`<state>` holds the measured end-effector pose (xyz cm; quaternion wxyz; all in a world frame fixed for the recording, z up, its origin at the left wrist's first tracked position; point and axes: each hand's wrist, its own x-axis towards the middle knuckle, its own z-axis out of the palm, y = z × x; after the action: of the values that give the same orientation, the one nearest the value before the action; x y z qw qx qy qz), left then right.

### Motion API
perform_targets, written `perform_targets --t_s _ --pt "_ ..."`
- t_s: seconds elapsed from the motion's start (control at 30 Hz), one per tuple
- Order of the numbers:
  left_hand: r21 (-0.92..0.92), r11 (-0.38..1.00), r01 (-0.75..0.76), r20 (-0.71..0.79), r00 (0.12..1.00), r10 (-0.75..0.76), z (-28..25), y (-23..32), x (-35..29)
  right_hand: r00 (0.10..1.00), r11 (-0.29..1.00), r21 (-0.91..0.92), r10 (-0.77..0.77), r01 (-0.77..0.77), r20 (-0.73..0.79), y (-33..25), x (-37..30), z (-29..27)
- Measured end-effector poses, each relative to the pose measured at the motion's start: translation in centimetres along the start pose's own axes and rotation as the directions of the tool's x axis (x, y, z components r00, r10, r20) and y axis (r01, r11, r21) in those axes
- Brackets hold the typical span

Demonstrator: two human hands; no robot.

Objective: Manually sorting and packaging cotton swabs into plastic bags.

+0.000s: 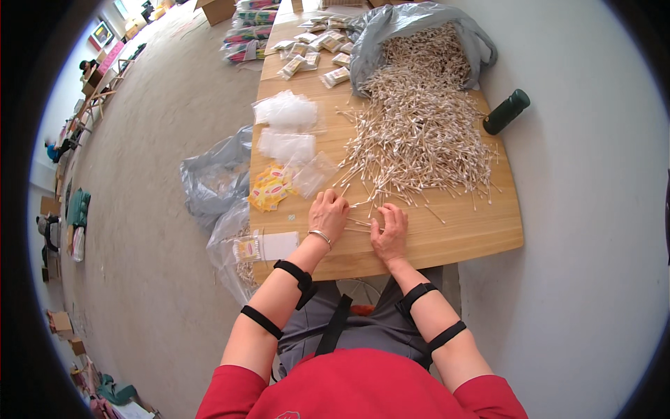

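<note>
A big heap of cotton swabs (426, 133) spreads over the wooden table and spills from a grey plastic bag (366, 52). At the heap's near edge, my left hand (328, 215) is closed with its fingertips on loose swabs. Just to its right, my right hand (389, 234) curls its fingers round the ends of a few swabs, whose sticks point toward the left hand. The fingertips of both hands are partly hidden. Left of my left hand lie yellow printed cards (271, 188) and clear plastic sleeves (287, 145).
Small filled packets (307, 52) lie at the table's far left. A dark green bottle (507, 112) stands by the wall on the right. Near the left table edge sits a white box (280, 246) with a pack of swabs beside it. Plastic bags (218, 178) hang beyond that edge.
</note>
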<state>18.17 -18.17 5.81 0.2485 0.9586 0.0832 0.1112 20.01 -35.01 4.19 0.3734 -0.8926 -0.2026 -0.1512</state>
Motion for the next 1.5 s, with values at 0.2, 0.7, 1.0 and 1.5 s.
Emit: perform_targets --t_s 0.2,0.7,1.0,1.5 --pt "-0.021 0.991 -0.135 -0.068 0.989 0.134 0.0 -0.4 -3.3 1.000 1.000 0.011 0.028 -0.027 -0.005 -0.2 0.3 0.8" --pt "-0.263 0.939 -0.221 -0.125 0.973 0.194 1.7 0.0 -4.8 0.979 0.980 -0.030 0.200 -0.199 0.034 0.9 2.9 1.8" --pt "-0.275 0.940 -0.201 -0.114 0.978 0.176 1.5 -0.1 -5.1 0.980 0.999 0.006 0.046 -0.048 0.194 0.3 1.8 1.0" --pt "-0.185 0.969 0.164 -0.109 0.976 -0.186 0.5 -0.8 -1.6 0.940 0.989 0.142 -0.083 0.037 0.331 -0.2 2.0 0.6"
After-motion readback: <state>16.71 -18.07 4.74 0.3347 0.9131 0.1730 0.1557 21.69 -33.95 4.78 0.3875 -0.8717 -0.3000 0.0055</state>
